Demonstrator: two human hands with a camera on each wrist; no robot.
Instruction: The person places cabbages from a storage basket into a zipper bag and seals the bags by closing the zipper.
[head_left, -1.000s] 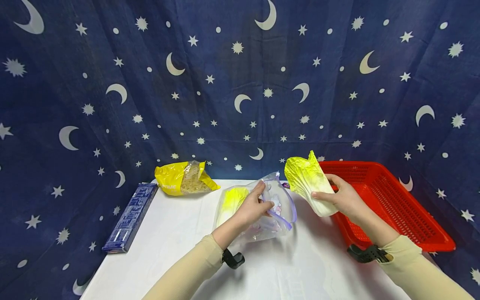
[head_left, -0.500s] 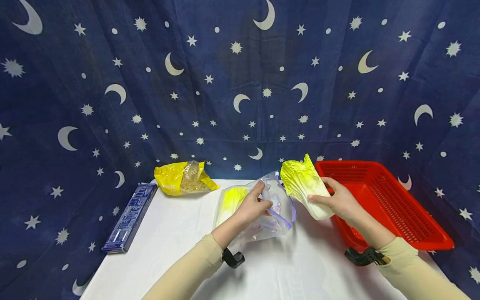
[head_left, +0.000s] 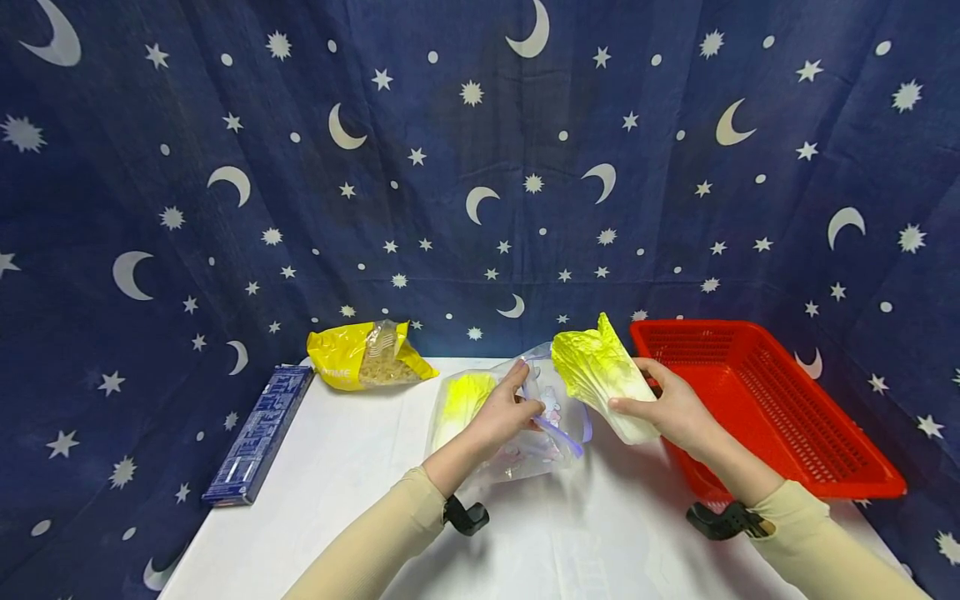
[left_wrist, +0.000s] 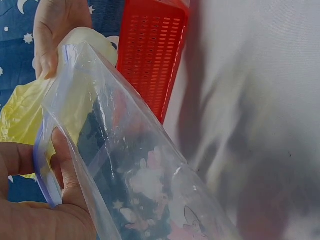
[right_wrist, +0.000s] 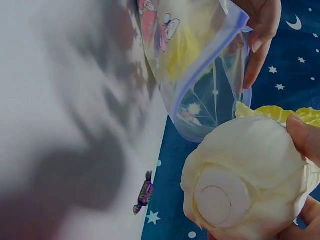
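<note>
My left hand (head_left: 498, 421) grips a clear zip bag (head_left: 498, 475) by its purple-edged mouth, the fingers hooked inside the rim in the left wrist view. The bag bears a printed cartoon pattern, and a yellow-green napa cabbage (head_left: 459, 408) lies inside it, partly behind the hand. A second napa cabbage (head_left: 600, 375) is held in my right hand (head_left: 678, 412), thumb on the near side. Its leafy end points up and left and overlaps the bag's mouth in the head view. The pale round stem end (right_wrist: 222, 200) faces the right wrist camera.
A red plastic basket (head_left: 738, 408) stands on the right, close to the right forearm. At the back left lies a yellow pasta bag (head_left: 367, 358), with a long blue box (head_left: 258, 433) beside it. A purple wrapped candy (right_wrist: 144, 194) lies near the white table's edge.
My right hand has carried the cabbage left and slightly down, so its leaves now overlap the bag's mouth. The left hand and the bag have stayed in place.
</note>
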